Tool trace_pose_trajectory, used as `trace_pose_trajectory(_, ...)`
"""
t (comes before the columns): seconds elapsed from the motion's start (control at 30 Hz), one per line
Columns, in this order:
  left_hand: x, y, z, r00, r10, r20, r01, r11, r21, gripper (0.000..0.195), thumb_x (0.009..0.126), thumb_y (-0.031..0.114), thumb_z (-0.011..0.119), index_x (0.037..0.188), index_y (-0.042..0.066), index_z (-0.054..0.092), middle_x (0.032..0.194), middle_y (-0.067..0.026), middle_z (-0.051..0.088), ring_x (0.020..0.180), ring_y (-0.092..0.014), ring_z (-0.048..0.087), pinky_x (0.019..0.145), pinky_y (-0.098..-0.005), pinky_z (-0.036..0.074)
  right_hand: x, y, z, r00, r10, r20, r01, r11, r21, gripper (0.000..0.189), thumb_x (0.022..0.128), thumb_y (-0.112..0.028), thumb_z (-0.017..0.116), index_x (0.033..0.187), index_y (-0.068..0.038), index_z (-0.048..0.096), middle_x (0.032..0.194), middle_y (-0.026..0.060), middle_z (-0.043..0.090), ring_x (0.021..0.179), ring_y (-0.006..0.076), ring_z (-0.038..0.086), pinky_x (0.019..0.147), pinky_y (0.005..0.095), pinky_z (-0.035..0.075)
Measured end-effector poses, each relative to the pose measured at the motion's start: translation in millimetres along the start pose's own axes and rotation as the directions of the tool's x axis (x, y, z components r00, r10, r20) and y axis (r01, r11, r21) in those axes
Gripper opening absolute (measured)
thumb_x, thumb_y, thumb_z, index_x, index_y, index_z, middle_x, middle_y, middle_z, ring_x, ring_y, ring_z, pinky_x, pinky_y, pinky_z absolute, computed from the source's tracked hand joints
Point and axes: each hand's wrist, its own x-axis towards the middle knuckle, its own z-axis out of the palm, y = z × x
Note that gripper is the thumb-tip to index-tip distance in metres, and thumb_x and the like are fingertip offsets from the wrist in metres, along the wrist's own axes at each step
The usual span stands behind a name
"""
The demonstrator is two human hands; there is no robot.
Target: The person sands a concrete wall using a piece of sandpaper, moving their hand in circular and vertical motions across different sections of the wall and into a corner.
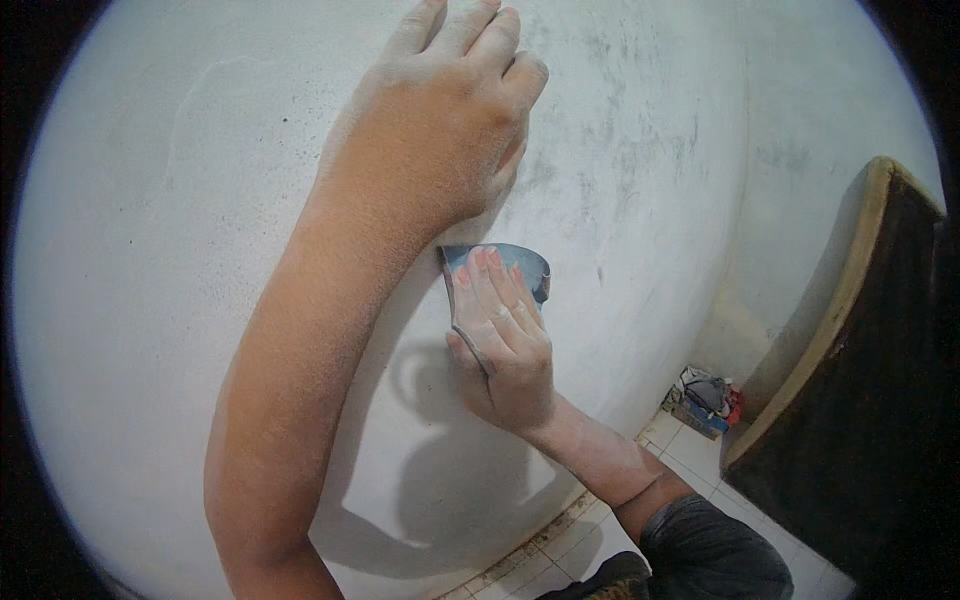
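My left hand [450, 112] rests against the white wall [247, 187], fingers slightly bent and dusted with white powder; no object shows in it, and its palm is hidden. Below and to its right, my right hand [506, 345] presses a blue-grey sheet of sandpaper [525, 262] against the wall. The fingers lie flat over the sheet, whose right edge curls up, while the thumb is at its lower left edge. White dust covers my right hand and forearm. Dark smudges mark the wall above and to the right of the sheet.
At the right stands a large dark panel with a light brown edge [832, 330], its kind unclear. A box [697, 416] filled with cloth-like items sits in the corner on the white tiled floor [694, 454]. The wall meets the floor at the lower right.
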Motion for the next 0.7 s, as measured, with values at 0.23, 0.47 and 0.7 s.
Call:
trace_pose_trajectory(0.23,-2.9,-0.2,-3.0,1.0,0.005,-0.023,-0.006,1.0,-0.031,0.032,0.089,0.022,0.068,0.115,0.004,0.065,0.13,-0.0169,0.062,0.131,-0.026,0.055,0.118,-0.0449,0.037,-35.1,6.5,-6.8,0.999,-0.022,-0.047,0.027,0.993,0.111,0.049,0.096,-0.014,0.057,0.143,-0.001,0.053,0.148,0.0271,0.05,0.143,0.0424,0.043,0.118,0.0573,0.032)
trace_pose_trajectory(0.47,-7.6,1.9,9.5,0.997,-0.038,-0.069,0.035,0.998,-0.053,0.03,0.086,0.019,0.072,0.114,0.008,0.068,0.136,-0.0135,0.061,0.137,-0.026,0.051,0.123,-0.0462,0.032,-17.5,2.9,-8.6,1.0,-0.027,-0.015,0.028,0.999,0.027,0.053,0.089,-0.003,0.06,0.141,0.006,0.052,0.146,0.0289,0.052,0.141,0.0453,0.045,0.116,0.0577,0.034)
trace_pose_trajectory(0.7,-11.0,0.7,13.8,0.995,-0.045,-0.084,0.042,0.999,-0.032,0.032,0.085,0.022,0.071,0.114,0.007,0.068,0.138,-0.0156,0.06,0.138,-0.027,0.05,0.123,-0.046,0.031,14.1,0.7,-4.2,0.994,-0.059,-0.088,0.06,0.998,0.011,0.051,0.09,-0.001,0.051,0.14,0.011,0.051,0.144,0.0314,0.053,0.141,0.0459,0.045,0.118,0.0564,0.03)
